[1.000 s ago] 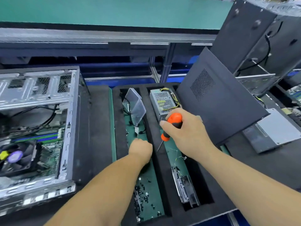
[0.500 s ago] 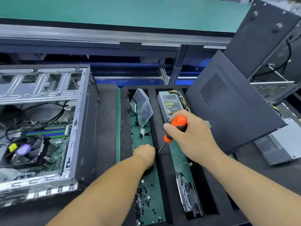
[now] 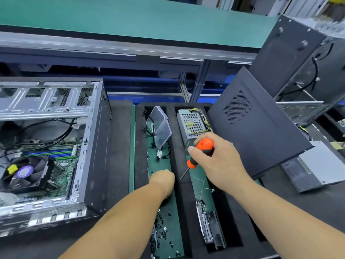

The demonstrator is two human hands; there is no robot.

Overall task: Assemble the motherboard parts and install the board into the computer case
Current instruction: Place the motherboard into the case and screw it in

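Two hands in shot, everything laid out around the black foam tray (image 3: 141,146) with its long green-floored slots, so I'll use that as the anchor. Biggest thing is the open silver-and-black computer case (image 3: 56,146) lying just left of the tray, with the green motherboard (image 3: 63,176) already sitting inside it, black fan cooler (image 3: 24,172) on top and black cables draped over the upper part. Right of the tray, a dark grey steel side panel (image 3: 261,131) with a perforated vent patch leans tilted, its lower edge overlapping the tray's right side, and a flat grey metal box (image 3: 321,165) lies beyond that, partly under the panel. In the tray's right slot, far end, there's a small silver perforated power supply (image 3: 192,122) with yellow wires; in the left slot, far end, a clear plastic hinged box (image 3: 160,128) stands propped open. The right hand (image 3: 220,165) is over the right slot, fingers wrapped round an orange-and-black handled screwdriver (image 3: 202,150), tip angled down toward the divider. The left hand (image 3: 162,182) reaches down into the left slot with fingers curled under, can't tell if it's got anything. Nearer end of that slot holds a scatter of small black screws (image 3: 164,227).
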